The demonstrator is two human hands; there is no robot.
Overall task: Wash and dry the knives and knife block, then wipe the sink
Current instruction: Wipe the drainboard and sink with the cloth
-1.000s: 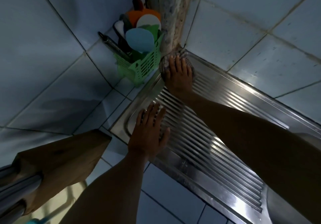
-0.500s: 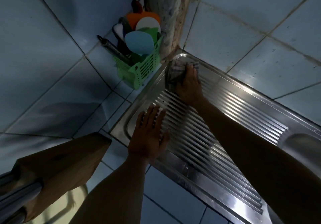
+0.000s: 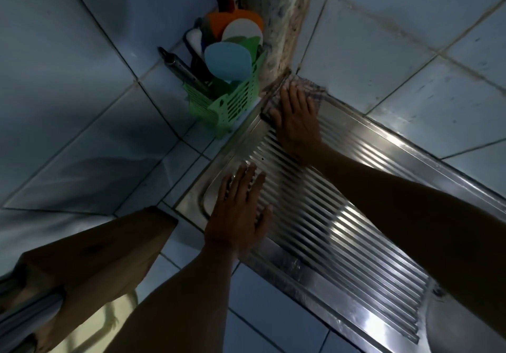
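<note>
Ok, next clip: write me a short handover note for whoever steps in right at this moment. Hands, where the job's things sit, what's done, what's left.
Right hand: fingers flat, pressing the checked cloth into the far corner of the steel drainboard, by the wall.
Left hand: open, flat on the drainboard's near left end, holding nothing.
Knife block: on the tiled counter at lower left, with knife handles sticking out of it.
Green utensil caddy: beside the drainboard corner, full of utensils.
Done, by the look of it: knives are in the block.
Left: wipe the rest of the drainboard. The sink basin is barely in view, so its state cannot be judged.
</note>
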